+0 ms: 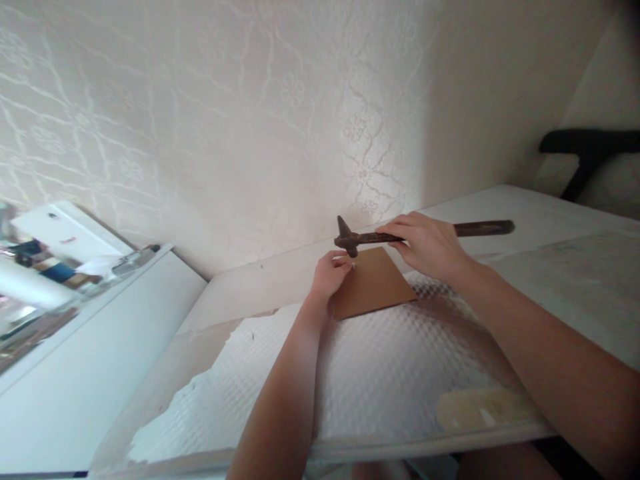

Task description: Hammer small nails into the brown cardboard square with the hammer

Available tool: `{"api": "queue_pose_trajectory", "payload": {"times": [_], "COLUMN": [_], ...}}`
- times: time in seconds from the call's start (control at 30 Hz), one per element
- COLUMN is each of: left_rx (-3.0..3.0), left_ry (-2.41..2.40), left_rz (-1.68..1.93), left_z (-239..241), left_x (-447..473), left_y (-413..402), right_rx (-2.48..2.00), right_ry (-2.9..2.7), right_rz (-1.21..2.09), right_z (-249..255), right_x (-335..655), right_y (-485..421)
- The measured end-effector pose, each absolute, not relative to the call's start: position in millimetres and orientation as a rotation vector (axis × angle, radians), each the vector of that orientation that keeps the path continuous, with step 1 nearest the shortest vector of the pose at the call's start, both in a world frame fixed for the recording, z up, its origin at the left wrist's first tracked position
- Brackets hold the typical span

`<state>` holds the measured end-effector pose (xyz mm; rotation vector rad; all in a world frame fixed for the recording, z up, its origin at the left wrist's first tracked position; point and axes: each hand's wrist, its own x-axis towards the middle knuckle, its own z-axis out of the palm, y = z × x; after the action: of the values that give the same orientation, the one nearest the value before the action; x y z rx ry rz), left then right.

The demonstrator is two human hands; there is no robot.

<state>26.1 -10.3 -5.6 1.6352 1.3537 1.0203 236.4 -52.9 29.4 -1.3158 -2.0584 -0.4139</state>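
Note:
My right hand [425, 243] is wrapped round the dark handle of a hammer [347, 239], whose rusty head hangs just above the far left corner of a brown board [373, 287]. The handle's end sticks out to the right of my fist. At the board's left edge, my left hand [331, 275] is closed in a pinch, with a tiny pale thing [353, 265] at its fingertips. That small thing is too blurred to name. The board lies flat on a white quilted, torn sheet [380, 373].
The sheet covers part of a white table [250, 283] that stands against a patterned wall [280, 133]. On the left a white cabinet [110, 360] bears a white box [70, 233] and mixed clutter. A black armrest [590, 141] shows at the right.

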Motion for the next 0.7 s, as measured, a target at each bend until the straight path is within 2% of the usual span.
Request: {"api": "queue_pose_trajectory", "payload": {"times": [0.7], "left_rx": [1.612], "left_ry": [1.390], "left_rz": [1.006], "left_z": [-5.2], "left_x": [26.8], "left_y": [-11.1], "right_rx": [-1.358], "right_ry": [-2.024], "right_rz": [-0.381], "right_z": [30.4], "right_x": [236.1], "right_y": [-53.7]}}
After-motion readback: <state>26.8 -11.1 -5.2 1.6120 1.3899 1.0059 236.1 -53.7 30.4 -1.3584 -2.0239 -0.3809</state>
